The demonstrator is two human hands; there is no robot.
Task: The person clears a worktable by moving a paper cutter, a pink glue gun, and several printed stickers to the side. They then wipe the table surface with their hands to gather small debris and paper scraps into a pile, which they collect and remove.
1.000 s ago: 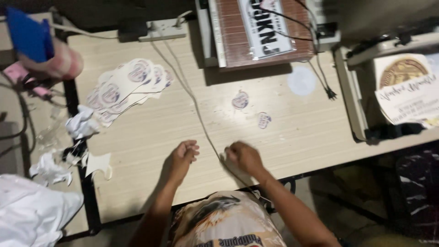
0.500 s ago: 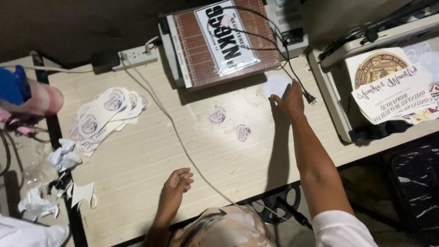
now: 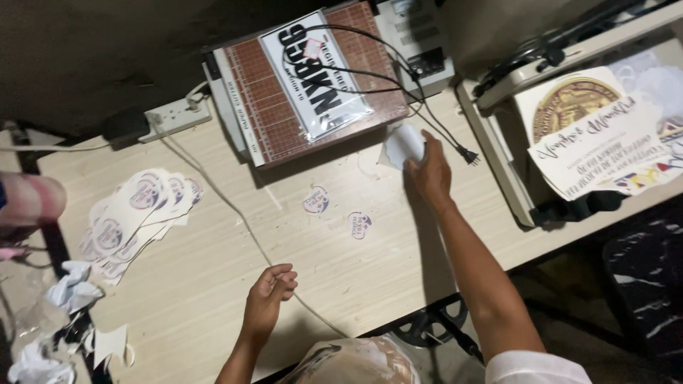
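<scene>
Meanwhile, right hand (image 3: 429, 171) pinches a white cutout (image 3: 403, 144) beside the cutter (image 3: 302, 85); left hand (image 3: 269, 293) rests loosely curled, empty, near a cord (image 3: 235, 213).

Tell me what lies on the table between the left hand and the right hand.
In the head view, two small round stickers lie on the wooden table between the left hand and the right hand, which touches a white paper cutout.

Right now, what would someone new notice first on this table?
Probably the right hand stretched to the far side, fingers on a white paper cutout beside the brown gridded paper cutter. Next, the fanned pile of round stickers at left, with the left hand curled near the front edge.
</scene>
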